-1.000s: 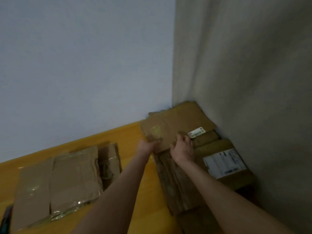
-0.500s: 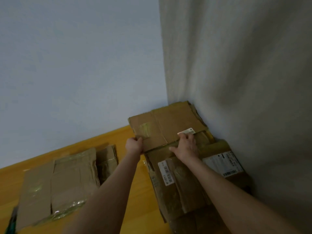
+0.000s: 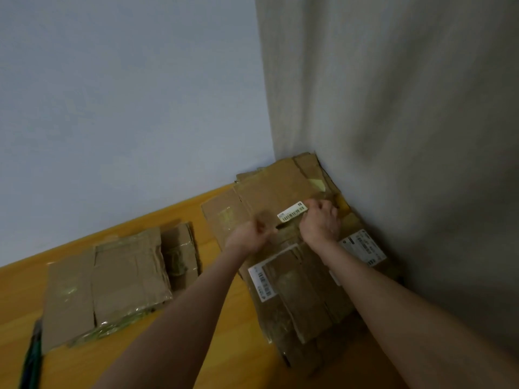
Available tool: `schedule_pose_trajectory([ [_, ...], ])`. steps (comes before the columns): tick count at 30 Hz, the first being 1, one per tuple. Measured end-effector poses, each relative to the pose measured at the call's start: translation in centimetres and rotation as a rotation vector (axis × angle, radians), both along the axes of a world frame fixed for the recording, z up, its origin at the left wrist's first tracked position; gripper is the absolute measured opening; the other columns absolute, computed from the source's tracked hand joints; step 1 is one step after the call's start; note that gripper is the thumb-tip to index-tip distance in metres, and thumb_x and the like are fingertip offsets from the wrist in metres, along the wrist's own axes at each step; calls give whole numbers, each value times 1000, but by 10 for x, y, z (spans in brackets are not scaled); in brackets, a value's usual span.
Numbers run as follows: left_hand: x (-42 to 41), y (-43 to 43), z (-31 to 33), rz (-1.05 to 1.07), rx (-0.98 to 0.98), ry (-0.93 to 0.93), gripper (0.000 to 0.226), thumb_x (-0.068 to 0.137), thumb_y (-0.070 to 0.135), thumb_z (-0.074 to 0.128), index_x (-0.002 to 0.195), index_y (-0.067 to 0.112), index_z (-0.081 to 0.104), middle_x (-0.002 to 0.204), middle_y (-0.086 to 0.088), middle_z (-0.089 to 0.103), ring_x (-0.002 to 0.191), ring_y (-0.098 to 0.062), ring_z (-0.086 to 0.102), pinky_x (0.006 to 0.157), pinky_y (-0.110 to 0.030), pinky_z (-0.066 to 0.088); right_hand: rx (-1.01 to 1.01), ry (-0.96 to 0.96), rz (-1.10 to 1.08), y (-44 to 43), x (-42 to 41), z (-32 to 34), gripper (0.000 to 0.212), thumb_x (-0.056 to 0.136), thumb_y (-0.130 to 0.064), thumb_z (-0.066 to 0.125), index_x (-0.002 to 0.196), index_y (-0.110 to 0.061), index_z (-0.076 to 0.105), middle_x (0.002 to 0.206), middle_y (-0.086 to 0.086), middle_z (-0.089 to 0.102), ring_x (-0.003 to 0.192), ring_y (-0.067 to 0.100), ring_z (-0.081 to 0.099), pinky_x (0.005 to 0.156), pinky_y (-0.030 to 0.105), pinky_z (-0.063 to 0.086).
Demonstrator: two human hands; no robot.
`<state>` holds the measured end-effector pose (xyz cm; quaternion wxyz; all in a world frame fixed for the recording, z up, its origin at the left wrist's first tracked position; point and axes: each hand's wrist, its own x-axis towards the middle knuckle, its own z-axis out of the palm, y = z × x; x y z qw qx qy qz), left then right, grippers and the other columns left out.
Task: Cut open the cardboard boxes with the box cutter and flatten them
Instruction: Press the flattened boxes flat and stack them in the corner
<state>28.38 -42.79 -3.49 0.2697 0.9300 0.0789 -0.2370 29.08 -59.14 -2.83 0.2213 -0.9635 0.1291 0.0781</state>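
A flattened cardboard box (image 3: 269,192) with a white barcode label lies on top of a stack of flattened boxes (image 3: 303,293) in the corner. My left hand (image 3: 250,235) grips its near edge with curled fingers. My right hand (image 3: 321,220) grips the same edge further right, just beside the label. Another flattened box (image 3: 112,276) with shiny tape lies on the wooden surface to the left. A dark, slim object (image 3: 32,357) shows at the bottom left edge; whether it is the box cutter I cannot tell.
The yellow wooden surface (image 3: 224,360) runs up to a pale blue wall (image 3: 126,108). A grey curtain (image 3: 393,136) hangs on the right, against the stack. A small folded cardboard piece (image 3: 179,248) lies beside the left flattened box.
The top flattened box has shifted back toward the corner. My left hand moved right along its near edge, closer to my right hand. More of the stack below now shows.
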Motion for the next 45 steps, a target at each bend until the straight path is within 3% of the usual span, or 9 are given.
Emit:
schedule_pose_trajectory([
  [7, -22, -25, -2, -385, 298, 140, 61, 73, 67, 68, 108, 17, 64, 103, -1, 66, 97, -21, 63, 80, -35, 54, -25, -10, -27, -6, -16, 7, 45, 93, -22, 52, 137, -20, 43, 143, 13, 37, 133, 30, 32, 108, 40, 32],
  [16, -46, -39, -2, -405, 304, 115, 68, 76, 61, 71, 121, 12, 54, 114, -4, 63, 104, -25, 61, 86, -39, 53, 0, 102, -127, -15, -27, 10, 60, 91, -27, 57, 144, -19, 32, 148, 15, 29, 138, 34, 27, 110, 47, 34],
  [22, -47, -41, -7, -309, 138, 182, 47, 83, 37, 72, 121, 13, 60, 119, -7, 65, 109, -25, 61, 92, -39, 51, 35, 118, -129, -12, -32, 8, 64, 90, -28, 61, 146, -20, 30, 149, 14, 28, 137, 33, 28, 106, 45, 39],
  [25, -29, -22, 6, -140, -18, 139, 32, 91, 28, 65, 119, 12, 62, 115, -5, 65, 103, -19, 60, 87, -31, 48, -17, 59, -126, -17, -27, 10, 61, 91, -31, 59, 144, -20, 32, 150, 13, 27, 138, 33, 26, 110, 45, 33],
  [29, -6, 20, 26, 498, -372, -19, 25, 86, 20, 73, 107, 10, 64, 107, -10, 65, 90, -22, 60, 78, -37, 54, -30, 149, -141, -21, -20, 10, 71, 90, -48, 56, 148, -20, 25, 151, 15, 27, 139, 34, 26, 111, 48, 27],
  [33, -14, 36, 23, 865, -928, 162, 44, 84, 4, 72, 123, -5, 54, 106, -15, 64, 84, -25, 64, 58, -31, 55, 88, 217, -161, -8, -15, 2, 72, 89, -47, 58, 148, -19, 27, 150, 12, 31, 136, 33, 33, 108, 50, 33],
  [37, -2, 31, 27, 912, -965, 51, 22, 92, -1, 59, 114, -4, 59, 91, -12, 65, 83, -26, 64, 68, -35, 55, 99, 52, -117, 7, 2, 7, 70, 90, -45, 56, 148, -19, 27, 154, 10, 27, 138, 31, 30, 110, 46, 32],
  [41, 39, 56, 22, 1015, -896, -143, 26, 96, 5, 57, 120, -4, 57, 113, -18, 62, 92, -30, 61, 82, -40, 52, 85, -62, -96, 10, 32, 9, 81, 85, -50, 61, 150, -22, 23, 152, 10, 26, 139, 31, 25, 112, 47, 27],
  [45, 59, 75, 0, 867, -457, -123, 64, 95, 25, 61, 149, 8, 30, 146, -18, 42, 129, -39, 45, 105, -48, 43, 51, 88, -51, 14, 62, -3, 84, 84, -51, 63, 151, -22, 20, 153, 12, 25, 141, 35, 22, 113, 51, 26],
])
